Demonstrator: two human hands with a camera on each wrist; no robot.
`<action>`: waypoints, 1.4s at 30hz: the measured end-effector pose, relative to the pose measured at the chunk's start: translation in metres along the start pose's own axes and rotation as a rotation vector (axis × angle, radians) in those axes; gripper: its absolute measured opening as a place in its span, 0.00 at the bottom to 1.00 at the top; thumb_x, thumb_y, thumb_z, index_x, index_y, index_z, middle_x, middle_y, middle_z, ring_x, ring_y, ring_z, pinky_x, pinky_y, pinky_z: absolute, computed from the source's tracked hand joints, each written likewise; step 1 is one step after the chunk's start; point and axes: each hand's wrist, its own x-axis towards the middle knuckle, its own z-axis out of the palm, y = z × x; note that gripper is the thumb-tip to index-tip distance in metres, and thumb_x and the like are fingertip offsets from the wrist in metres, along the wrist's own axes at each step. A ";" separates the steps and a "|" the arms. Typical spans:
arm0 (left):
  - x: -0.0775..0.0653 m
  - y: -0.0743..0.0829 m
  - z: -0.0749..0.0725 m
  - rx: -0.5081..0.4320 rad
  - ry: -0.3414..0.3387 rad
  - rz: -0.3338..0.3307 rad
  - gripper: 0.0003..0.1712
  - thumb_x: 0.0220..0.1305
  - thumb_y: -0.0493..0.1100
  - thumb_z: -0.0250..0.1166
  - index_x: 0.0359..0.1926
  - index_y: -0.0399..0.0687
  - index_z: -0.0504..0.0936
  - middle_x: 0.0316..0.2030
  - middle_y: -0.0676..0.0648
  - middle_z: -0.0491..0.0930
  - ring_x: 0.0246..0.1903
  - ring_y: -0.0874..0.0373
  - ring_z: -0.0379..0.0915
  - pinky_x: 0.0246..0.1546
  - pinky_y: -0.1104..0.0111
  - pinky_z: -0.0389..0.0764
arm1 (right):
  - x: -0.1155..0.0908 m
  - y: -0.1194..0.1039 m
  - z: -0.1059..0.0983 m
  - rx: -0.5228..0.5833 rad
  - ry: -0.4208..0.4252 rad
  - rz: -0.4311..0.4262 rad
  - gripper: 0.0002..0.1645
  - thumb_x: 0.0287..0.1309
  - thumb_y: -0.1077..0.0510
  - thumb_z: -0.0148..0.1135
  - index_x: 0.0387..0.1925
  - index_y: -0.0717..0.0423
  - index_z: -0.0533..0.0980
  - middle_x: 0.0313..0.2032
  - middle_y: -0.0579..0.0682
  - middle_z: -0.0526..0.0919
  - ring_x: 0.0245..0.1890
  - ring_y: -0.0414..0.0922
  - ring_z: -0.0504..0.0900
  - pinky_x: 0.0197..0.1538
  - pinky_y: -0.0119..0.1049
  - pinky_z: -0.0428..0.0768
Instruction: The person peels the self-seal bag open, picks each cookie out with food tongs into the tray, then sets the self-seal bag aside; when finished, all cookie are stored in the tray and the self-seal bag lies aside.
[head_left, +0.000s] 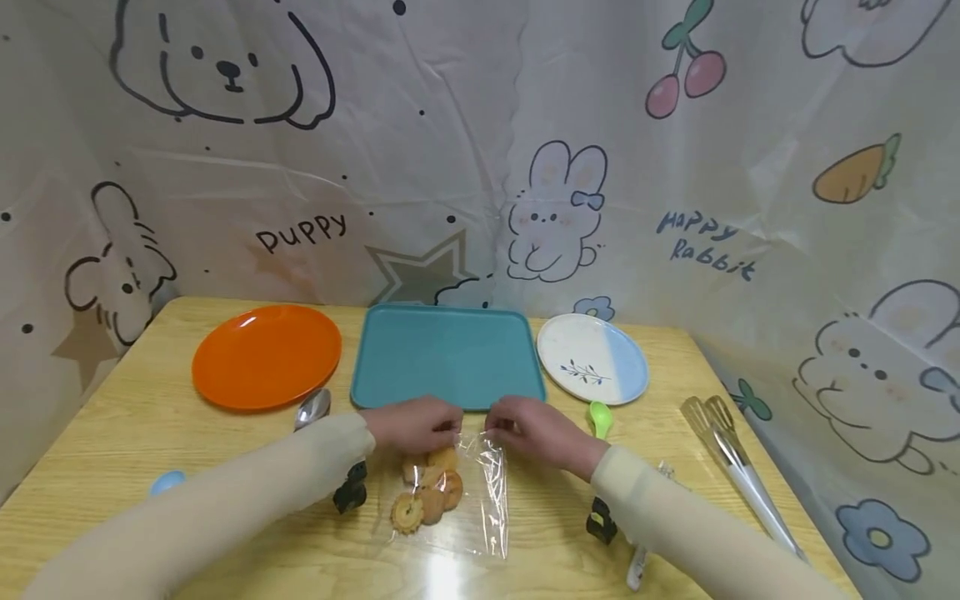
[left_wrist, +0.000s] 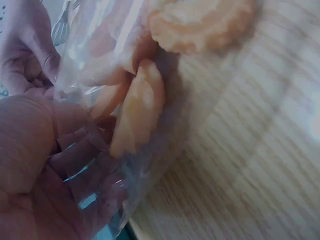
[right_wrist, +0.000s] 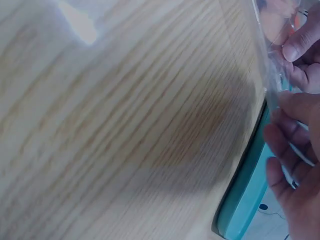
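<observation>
A clear plastic bag (head_left: 483, 521) with several golden cookies (head_left: 431, 500) inside lies on the wooden table, its upper edge toward the tray. My left hand (head_left: 416, 423) pinches that edge near the cookies; in the left wrist view the film crosses in front of its curled fingers (left_wrist: 75, 160). At the bag's upper right corner, my right hand (head_left: 543, 432) pinches the film between thumb and finger. In the right wrist view, its other fingers (right_wrist: 280, 175) curl loosely beside the bag. The cookies (left_wrist: 137, 110) appear close up in the left wrist view.
Behind the hands lies a teal tray (head_left: 450, 354), with an orange plate (head_left: 266, 358) to its left and a white-and-blue plate (head_left: 588, 354) to its right. Around are a metal spoon (head_left: 312, 408), a green spoon (head_left: 600, 417), metal tongs (head_left: 742, 475) and a light-blue object (head_left: 167, 482).
</observation>
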 end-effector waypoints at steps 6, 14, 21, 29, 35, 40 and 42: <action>0.000 -0.001 -0.005 -0.025 0.022 0.017 0.11 0.72 0.39 0.53 0.30 0.48 0.75 0.24 0.54 0.70 0.24 0.65 0.64 0.31 0.72 0.68 | 0.000 -0.001 -0.002 -0.109 0.087 -0.060 0.02 0.62 0.55 0.63 0.36 0.42 0.81 0.34 0.36 0.81 0.37 0.32 0.78 0.44 0.28 0.79; 0.004 -0.007 0.003 0.018 0.041 0.031 0.12 0.74 0.42 0.52 0.29 0.51 0.70 0.23 0.57 0.66 0.25 0.66 0.63 0.30 0.73 0.66 | -0.005 -0.002 -0.003 -0.176 0.170 -0.127 0.02 0.60 0.54 0.65 0.34 0.41 0.82 0.34 0.35 0.83 0.36 0.32 0.80 0.43 0.27 0.79; 0.005 -0.008 0.004 0.032 0.044 0.044 0.12 0.74 0.41 0.51 0.29 0.50 0.70 0.22 0.56 0.65 0.24 0.66 0.62 0.29 0.73 0.65 | -0.010 0.002 -0.004 -0.103 0.188 -0.178 0.03 0.63 0.56 0.62 0.36 0.44 0.81 0.36 0.37 0.83 0.38 0.33 0.81 0.45 0.28 0.80; -0.001 -0.009 0.003 0.015 0.053 0.030 0.13 0.74 0.40 0.51 0.28 0.47 0.70 0.21 0.56 0.62 0.23 0.65 0.60 0.28 0.74 0.63 | -0.020 0.015 -0.010 0.060 0.155 -0.109 0.03 0.64 0.55 0.61 0.37 0.47 0.80 0.36 0.39 0.82 0.39 0.34 0.80 0.43 0.30 0.80; -0.001 -0.011 0.004 0.017 0.062 0.014 0.13 0.75 0.42 0.50 0.29 0.48 0.71 0.22 0.56 0.63 0.23 0.65 0.61 0.29 0.73 0.64 | -0.022 0.011 -0.010 0.185 0.142 0.051 0.10 0.68 0.54 0.57 0.45 0.54 0.77 0.39 0.45 0.83 0.37 0.38 0.80 0.38 0.29 0.79; -0.001 -0.010 0.004 0.010 0.069 0.000 0.11 0.74 0.41 0.51 0.31 0.49 0.73 0.23 0.55 0.67 0.24 0.64 0.63 0.31 0.71 0.67 | -0.017 -0.007 -0.007 0.152 0.138 0.269 0.19 0.66 0.40 0.56 0.32 0.51 0.75 0.25 0.42 0.78 0.24 0.36 0.73 0.28 0.28 0.73; -0.001 -0.009 0.005 -0.002 0.071 -0.004 0.10 0.74 0.41 0.51 0.32 0.49 0.73 0.23 0.55 0.68 0.25 0.63 0.63 0.32 0.70 0.68 | -0.015 -0.013 -0.004 0.135 0.094 0.349 0.25 0.63 0.34 0.55 0.22 0.48 0.72 0.18 0.41 0.73 0.18 0.35 0.68 0.22 0.29 0.67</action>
